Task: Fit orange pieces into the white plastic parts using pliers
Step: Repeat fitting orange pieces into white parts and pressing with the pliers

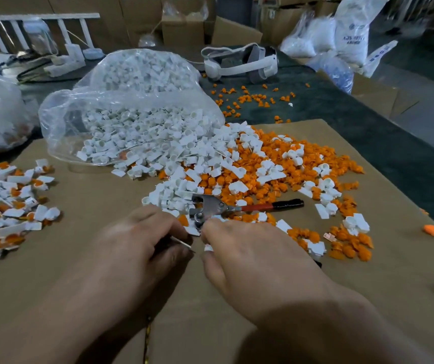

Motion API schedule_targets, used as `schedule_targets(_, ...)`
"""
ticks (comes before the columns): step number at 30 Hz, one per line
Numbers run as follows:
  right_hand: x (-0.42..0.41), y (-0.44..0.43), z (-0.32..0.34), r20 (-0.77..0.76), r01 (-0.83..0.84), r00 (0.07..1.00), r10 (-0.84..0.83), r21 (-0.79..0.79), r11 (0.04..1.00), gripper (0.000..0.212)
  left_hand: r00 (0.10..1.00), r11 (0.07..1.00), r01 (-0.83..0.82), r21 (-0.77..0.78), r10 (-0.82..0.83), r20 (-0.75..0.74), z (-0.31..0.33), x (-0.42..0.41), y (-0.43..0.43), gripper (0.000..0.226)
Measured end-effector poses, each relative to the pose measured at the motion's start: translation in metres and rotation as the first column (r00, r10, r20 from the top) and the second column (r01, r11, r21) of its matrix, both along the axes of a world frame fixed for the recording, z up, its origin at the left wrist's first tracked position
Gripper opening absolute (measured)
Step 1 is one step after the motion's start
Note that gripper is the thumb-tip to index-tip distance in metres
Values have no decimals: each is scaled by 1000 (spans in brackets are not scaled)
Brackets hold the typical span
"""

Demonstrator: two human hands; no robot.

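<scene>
My left hand [142,240] has its fingers curled around a thin white plastic part whose flat tab pokes out at its fingertips. My right hand [242,248] pinches a small white part [208,248] right beside it. The pliers [236,206], with a metal head and red-and-black handles, lie on the cardboard just beyond both hands, untouched. A mixed heap of loose white parts [184,164] and orange pieces [302,166] spreads behind and to the right of the pliers.
A clear bag of white parts [121,111] lies open at the back left. Assembled white-and-orange parts [8,203] pile at the left edge. A white headset [239,61] sits on the dark cloth behind. Cardboard sheet [368,285] covers the table; boxes and sacks stand beyond.
</scene>
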State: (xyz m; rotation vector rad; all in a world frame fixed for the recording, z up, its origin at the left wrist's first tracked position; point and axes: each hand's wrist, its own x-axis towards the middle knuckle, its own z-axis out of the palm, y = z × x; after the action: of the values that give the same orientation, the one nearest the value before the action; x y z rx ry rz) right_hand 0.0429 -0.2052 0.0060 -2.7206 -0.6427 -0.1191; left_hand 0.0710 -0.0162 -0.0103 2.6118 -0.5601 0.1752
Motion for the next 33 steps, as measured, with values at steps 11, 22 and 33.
schedule_targets(11,7,-9,6,-470,299,856,216,790,536,7,995,886,-10,-464,56,85,4,-9,-10,24)
schedule_targets(22,5,-11,6,-278,115,960,42,525,843,7,986,752,-151,-642,69,-152,-7,-4,-13,41)
schedule_targets(33,35,-66,18,162,584,808,-567,-88,807,34,968,791,-236,-565,137,-212,-2,-5,-8,46)
